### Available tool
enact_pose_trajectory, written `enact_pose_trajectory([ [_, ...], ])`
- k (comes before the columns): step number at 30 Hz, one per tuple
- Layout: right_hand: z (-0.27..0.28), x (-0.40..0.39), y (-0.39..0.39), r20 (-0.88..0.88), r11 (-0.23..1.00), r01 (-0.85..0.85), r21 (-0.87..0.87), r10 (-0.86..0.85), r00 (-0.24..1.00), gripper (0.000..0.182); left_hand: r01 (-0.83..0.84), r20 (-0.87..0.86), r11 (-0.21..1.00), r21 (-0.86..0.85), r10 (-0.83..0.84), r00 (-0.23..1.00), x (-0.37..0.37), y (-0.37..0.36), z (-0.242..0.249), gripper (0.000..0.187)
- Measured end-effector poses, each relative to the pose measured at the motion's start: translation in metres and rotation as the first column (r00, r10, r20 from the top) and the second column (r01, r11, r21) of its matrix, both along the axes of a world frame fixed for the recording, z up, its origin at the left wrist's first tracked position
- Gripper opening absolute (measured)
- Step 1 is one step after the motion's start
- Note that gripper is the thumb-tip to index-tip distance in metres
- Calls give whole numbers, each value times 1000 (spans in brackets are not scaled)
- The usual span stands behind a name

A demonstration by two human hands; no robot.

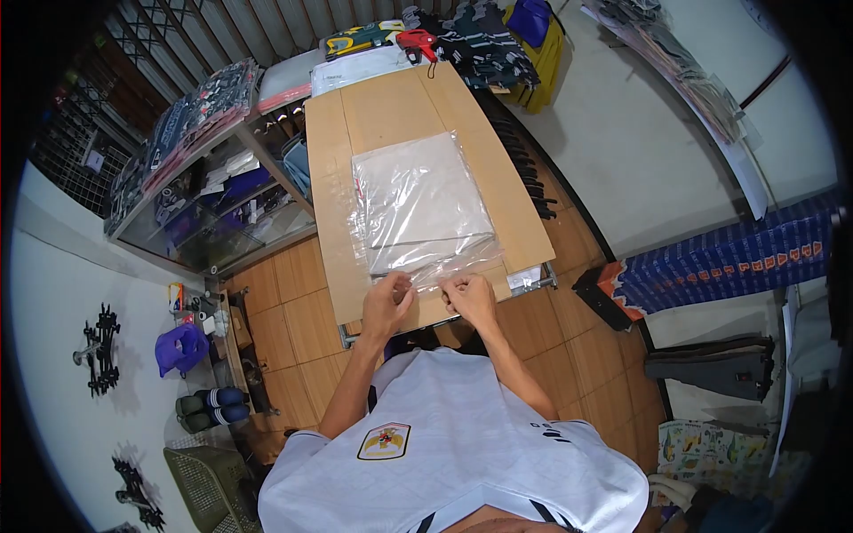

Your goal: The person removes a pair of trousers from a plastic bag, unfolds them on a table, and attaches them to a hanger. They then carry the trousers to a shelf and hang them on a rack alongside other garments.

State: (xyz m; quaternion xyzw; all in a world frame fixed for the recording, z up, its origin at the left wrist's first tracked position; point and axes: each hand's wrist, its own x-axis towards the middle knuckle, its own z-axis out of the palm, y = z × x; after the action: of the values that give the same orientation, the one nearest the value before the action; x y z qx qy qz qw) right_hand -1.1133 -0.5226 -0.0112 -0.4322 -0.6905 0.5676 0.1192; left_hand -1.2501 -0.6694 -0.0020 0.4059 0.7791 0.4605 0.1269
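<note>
A folded light-grey cloth (418, 191) lies flat inside a clear plastic bag (458, 265) on the brown table. The bag's loose, wrinkled end points toward me. My left hand (389, 300) is at the left part of this near end, its fingers curled on the plastic. At the right part, my right hand (471, 298) pinches the film between thumb and fingers. Both hands are close together, just above the table's near edge.
A red tape dispenser (416, 42) lies at the table's far end beside packed garments (360, 40). Left stands a glass display case (222, 191) topped with bagged clothes. A blue patterned roll-like bundle (720, 262) is on the right. Dark folded trousers (711, 366) lie below it.
</note>
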Motion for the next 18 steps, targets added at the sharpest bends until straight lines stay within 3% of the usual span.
enact_pose_trajectory([
  [4,-9,-6,-10,-56,999,-29,-26,28,998,24,-27,96,1000,-13,28,995,-2,-11,4,22],
  [10,-10,-7,-11,-61,999,-44,-30,43,997,20,-125,-54,968,218,139,989,-19,0,30,26],
  [14,-10,-4,-12,-51,999,-43,-11,42,998,18,-176,-38,923,344,200,979,-36,9,54,27],
  [18,-13,-1,-11,-26,998,-55,-1,55,998,21,-87,-286,905,417,221,932,-52,19,73,23],
])
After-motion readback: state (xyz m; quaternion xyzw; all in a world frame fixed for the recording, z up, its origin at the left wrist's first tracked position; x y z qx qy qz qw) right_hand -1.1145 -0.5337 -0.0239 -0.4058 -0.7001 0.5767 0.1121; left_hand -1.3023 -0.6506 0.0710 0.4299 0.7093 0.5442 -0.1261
